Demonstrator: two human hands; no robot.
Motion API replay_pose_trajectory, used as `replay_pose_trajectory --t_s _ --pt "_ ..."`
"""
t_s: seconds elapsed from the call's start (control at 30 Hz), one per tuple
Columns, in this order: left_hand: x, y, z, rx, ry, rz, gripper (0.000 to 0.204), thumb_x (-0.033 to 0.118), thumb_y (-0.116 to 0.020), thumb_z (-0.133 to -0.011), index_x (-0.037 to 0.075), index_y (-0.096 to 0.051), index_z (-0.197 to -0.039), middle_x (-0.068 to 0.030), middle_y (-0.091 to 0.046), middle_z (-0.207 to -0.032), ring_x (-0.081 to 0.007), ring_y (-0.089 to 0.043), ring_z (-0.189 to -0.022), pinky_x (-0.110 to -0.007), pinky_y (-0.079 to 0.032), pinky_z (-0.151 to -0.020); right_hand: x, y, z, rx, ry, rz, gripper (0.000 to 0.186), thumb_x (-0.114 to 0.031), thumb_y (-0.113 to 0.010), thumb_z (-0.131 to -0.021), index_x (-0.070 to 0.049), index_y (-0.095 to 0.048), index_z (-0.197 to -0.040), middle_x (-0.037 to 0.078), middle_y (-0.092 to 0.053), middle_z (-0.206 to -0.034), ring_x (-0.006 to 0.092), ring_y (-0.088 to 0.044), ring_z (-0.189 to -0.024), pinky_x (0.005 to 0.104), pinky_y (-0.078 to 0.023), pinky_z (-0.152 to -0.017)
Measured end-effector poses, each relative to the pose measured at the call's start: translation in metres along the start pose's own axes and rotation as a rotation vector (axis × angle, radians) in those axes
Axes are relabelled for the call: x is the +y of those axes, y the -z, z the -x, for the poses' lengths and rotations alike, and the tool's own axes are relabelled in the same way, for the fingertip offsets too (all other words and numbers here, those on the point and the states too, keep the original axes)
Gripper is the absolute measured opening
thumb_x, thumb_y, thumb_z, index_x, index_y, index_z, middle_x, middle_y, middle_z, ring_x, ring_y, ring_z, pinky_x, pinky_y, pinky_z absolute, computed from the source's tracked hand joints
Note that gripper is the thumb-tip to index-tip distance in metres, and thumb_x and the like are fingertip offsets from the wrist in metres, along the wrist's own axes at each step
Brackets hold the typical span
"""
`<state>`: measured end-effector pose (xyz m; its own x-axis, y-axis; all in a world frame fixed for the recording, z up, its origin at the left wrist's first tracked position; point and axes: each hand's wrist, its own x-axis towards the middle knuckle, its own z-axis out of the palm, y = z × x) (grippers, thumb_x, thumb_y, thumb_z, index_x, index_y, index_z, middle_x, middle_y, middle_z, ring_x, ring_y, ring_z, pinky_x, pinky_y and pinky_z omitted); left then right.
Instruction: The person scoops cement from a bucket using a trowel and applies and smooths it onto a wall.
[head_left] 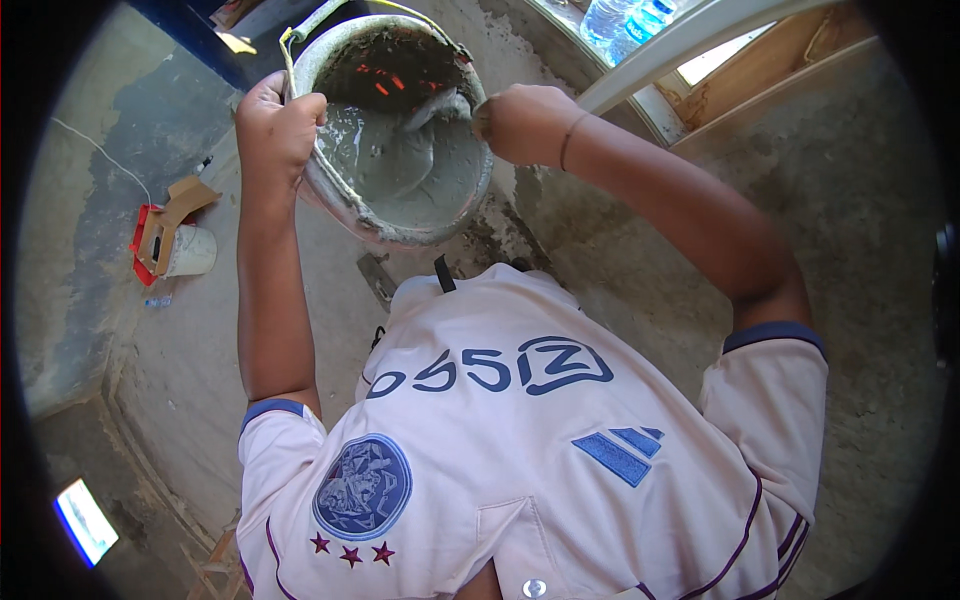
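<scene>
A bucket (pixel 478 205) with a mortar-smeared rim is tilted so that its mouth faces me. Wet grey mortar (pixel 380 170) lies inside, with reddish glints above it on the dark inner wall. My left hand (pixel 277 125) is closed round the left rim, thumb on top. At the right rim my right hand (pixel 525 122) makes a fist. A mortar-coated tool (pixel 440 108) extends from beside that fist into the bucket; its kind is hidden by mortar. The wire bail with its pale grip (pixel 318 20) arches over the bucket's far side.
At the left a small white pail (pixel 192 250) stands by a red item and an open cardboard box (pixel 185 205). Water bottles (pixel 630 25) stand on a ledge at upper right, behind a pale curved bar (pixel 690 45). A flat metal tool (pixel 376 278) lies on the floor.
</scene>
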<state>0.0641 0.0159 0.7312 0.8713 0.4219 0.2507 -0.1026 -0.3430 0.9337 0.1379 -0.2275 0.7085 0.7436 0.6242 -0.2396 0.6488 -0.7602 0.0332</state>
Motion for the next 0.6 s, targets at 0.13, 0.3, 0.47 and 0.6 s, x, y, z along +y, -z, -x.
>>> replay_pose_trajectory --t_s 0.13,0.3,0.47,0.6 --pt "-0.007 0.004 0.004 0.052 -0.058 0.044 0.019 -0.001 -0.052 -0.064 -0.002 -0.062 -0.080 -0.0011 -0.057 -0.066 -0.0077 -0.049 -0.055 -0.021 -0.038 -0.051 -0.008 0.016 0.029 0.126 -0.044 -0.243 0.025 -0.029 -0.050 -0.087 -0.009 -0.062 -0.095 0.016 -0.064 -0.078 0.0353 -0.062 -0.075 0.0437 -0.050 -0.069" --pt "-0.005 0.011 0.006 0.054 -0.047 0.002 0.017 0.001 -0.055 -0.063 -0.002 -0.063 -0.078 -0.0004 -0.057 -0.065 -0.0073 -0.049 -0.056 -0.022 -0.038 -0.052 -0.017 0.011 0.041 0.127 -0.182 -0.414 0.033 -0.032 -0.049 -0.090 -0.001 -0.061 -0.090 0.021 -0.063 -0.082 0.0386 -0.061 -0.080 0.0464 -0.048 -0.074" --pt "0.000 0.007 0.009 0.078 -0.038 0.029 0.012 0.001 -0.054 -0.062 -0.003 -0.060 -0.071 0.0002 -0.055 -0.063 -0.0066 -0.047 -0.055 -0.023 -0.039 -0.051 -0.030 -0.001 0.035 0.012 -0.117 -0.326 0.032 -0.031 -0.050 -0.088 -0.001 -0.062 -0.090 0.021 -0.063 -0.081 0.0385 -0.061 -0.080 0.0463 -0.048 -0.072" --pt "-0.009 0.009 0.009 0.093 -0.033 0.083 0.010 0.002 -0.053 -0.063 -0.003 -0.059 -0.069 0.0014 -0.053 -0.061 -0.0053 -0.044 -0.055 -0.024 -0.038 -0.049 -0.044 -0.017 0.028 -0.008 -0.075 -0.307 0.030 -0.029 -0.051 -0.088 -0.001 -0.062 -0.089 0.020 -0.064 -0.080 0.0371 -0.062 -0.079 0.0452 -0.049 -0.071"
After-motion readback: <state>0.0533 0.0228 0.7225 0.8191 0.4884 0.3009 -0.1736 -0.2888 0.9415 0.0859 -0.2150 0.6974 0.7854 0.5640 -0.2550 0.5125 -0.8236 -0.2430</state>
